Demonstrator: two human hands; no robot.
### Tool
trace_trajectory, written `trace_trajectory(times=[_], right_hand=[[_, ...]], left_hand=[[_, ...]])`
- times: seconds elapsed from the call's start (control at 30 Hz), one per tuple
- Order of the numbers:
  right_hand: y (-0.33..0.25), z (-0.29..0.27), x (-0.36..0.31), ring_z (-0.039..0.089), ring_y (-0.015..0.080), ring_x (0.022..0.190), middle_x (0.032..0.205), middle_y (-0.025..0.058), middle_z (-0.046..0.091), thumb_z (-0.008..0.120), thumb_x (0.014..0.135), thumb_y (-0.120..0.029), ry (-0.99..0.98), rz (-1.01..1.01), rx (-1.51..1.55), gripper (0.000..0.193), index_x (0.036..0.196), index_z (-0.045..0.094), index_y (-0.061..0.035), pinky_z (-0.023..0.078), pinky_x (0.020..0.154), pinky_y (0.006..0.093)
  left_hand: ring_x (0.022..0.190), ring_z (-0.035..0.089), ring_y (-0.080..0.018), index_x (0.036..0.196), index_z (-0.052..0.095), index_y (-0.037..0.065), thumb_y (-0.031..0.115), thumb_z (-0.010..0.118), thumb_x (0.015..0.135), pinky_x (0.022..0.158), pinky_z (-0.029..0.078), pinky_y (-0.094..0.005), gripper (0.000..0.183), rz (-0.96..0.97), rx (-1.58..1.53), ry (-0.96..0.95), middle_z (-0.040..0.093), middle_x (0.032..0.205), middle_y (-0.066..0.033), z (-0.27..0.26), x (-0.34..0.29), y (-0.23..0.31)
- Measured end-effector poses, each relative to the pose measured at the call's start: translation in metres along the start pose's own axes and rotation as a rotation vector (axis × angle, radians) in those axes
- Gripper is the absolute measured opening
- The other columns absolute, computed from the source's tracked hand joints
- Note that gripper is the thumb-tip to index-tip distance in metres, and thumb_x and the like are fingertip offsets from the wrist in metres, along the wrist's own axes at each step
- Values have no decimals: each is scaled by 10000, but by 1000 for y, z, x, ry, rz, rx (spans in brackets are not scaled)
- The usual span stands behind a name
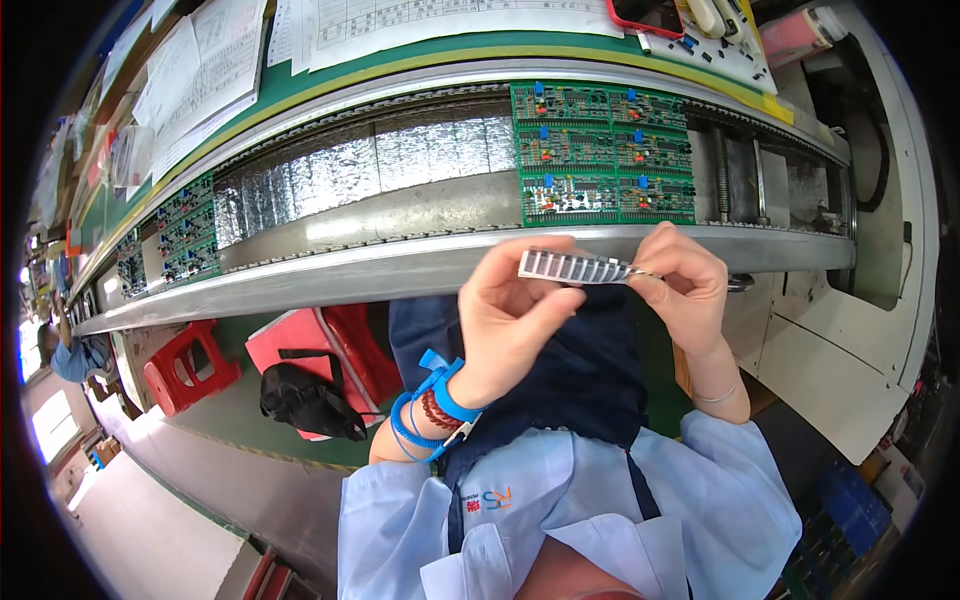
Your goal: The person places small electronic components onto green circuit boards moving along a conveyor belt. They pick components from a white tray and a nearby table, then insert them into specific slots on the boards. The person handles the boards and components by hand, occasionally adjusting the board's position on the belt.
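A short, narrow white strip (572, 266) with a row of dark and grey rectangles is held level in front of my body; I cannot make out its exact kind. My left hand (505, 320) is closed around its left part, fingers behind and thumb below. At the tapering right end, my right hand (690, 285) pinches it between thumb and fingers. Just beyond both hands, a panel of green circuit boards (605, 150) with blue, red and black components lies across the conveyor rails. A blue wrist strap (425, 405) circles my left wrist.
The conveyor's metal front rail (400, 268) runs crosswise beyond my hands. More circuit boards (188, 230) sit at its far left. Papers (450, 30) and a red-edged phone (648, 14) lie on the back shelf. A red stool (190, 368) and a black bag (312, 395) are below left.
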State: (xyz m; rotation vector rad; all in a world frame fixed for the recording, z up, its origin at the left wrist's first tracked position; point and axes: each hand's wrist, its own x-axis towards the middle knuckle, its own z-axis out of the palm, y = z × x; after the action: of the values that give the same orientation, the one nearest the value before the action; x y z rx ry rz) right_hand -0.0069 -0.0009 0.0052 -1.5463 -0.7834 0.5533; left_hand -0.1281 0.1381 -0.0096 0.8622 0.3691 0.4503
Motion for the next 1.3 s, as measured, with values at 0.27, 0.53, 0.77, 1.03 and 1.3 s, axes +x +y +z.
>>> trace_trajectory(times=[0.27,0.53,0.77,1.03,1.3], right_hand=[[-9,-46,18,540,180,847,922,67,586,533,850,-107,311,-53,-640,159,968,589,-15,405,778,281],[13,-81,20,506,261,920,971,102,549,449,832,-74,254,94,-942,198,938,608,-23,395,842,346],[9,-64,27,504,270,926,966,106,541,442,812,-70,189,95,-939,202,929,598,-18,380,845,359],[6,-15,40,500,246,935,966,84,531,460,812,-75,2,15,-861,215,988,576,-31,361,816,352],[-39,22,35,516,235,903,971,65,535,578,777,-65,-126,-59,-782,256,1032,579,-40,385,788,341]], left_hand=[[700,583,-115,929,564,-36,-38,593,823,575,477,-211,110,-66,141,20,624,884,-120,-3,-4,6],[705,598,-122,942,512,-16,-39,572,834,598,494,-215,126,-79,199,-99,631,894,-155,-5,-8,8],[833,651,-202,1015,375,29,-48,509,870,590,522,-221,212,-164,69,-185,616,1010,-223,-10,-6,15],[760,651,-182,1104,330,48,-60,566,833,491,483,-185,376,-127,137,-31,633,967,-213,-16,-4,18],[679,581,-50,961,480,-5,-60,667,767,455,388,-144,275,6,245,151,646,856,-89,-21,-7,20]])
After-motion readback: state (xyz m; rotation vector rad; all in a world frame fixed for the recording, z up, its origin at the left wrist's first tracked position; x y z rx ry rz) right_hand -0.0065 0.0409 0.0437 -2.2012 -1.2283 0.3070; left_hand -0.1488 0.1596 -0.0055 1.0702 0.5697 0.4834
